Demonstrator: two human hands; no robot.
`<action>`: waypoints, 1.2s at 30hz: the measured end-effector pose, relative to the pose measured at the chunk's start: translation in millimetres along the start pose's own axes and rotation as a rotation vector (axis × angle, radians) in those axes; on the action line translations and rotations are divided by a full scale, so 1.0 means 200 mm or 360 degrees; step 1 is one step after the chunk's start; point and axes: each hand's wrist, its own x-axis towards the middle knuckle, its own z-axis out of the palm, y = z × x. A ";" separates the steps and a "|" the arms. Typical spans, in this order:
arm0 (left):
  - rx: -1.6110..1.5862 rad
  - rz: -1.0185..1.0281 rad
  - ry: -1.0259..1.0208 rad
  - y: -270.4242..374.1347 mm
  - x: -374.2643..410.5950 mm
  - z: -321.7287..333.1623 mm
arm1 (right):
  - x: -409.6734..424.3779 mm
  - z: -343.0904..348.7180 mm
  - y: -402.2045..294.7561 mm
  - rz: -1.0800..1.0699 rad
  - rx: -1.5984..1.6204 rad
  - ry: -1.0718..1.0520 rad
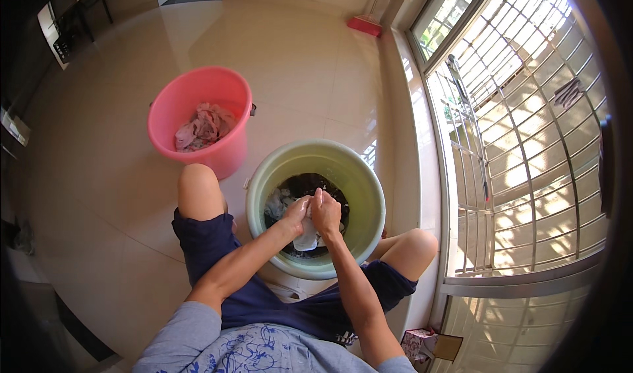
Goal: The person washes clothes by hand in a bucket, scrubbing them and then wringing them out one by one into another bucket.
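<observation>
Between my knees stands a pale green plastic bucket (378, 195). My left hand (297, 212) and my right hand (326, 214) meet over its middle, fingers curled together around a pale wet cloth (306, 235). The lower end of this cloth hangs below my palms; the upper part is hidden in my fingers. Suds show on my wet fingers. Dark contents (307, 181), water or dark fabric, fill the bucket's bottom, with a light grey-blue cloth (278, 205) bunched at the left side.
Ahead on the left stands a pink bucket (232, 148) holding crumpled pinkish laundry (205, 126). A raised sill and a barred window (519, 140) run along my right. A red broom (365, 26) leans far back; a patterned box (417, 344) sits near my right side.
</observation>
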 end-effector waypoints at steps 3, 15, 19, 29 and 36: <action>0.0105 0.0079 0.0020 0.04 -0.04 0.02 | -0.02 0.00 0.01 -0.0151 -0.0001 -0.0106; 0.0559 0.0228 -0.0131 0.03 -0.09 0.03 | 0.11 -0.08 0.07 -0.0001 -0.0031 -0.0188; 0.1112 0.0450 -0.0498 0.19 -0.14 0.00 | 0.19 -0.27 -0.06 0.0186 0.0297 -0.0583; 0.2018 0.0341 -0.0209 0.26 -0.13 0.01 | 0.16 -0.19 0.20 0.0137 0.0828 -0.1105; 0.0770 0.0117 -0.0437 0.30 -0.21 0.08 | 0.04 -0.11 0.19 0.0008 0.0533 -0.1217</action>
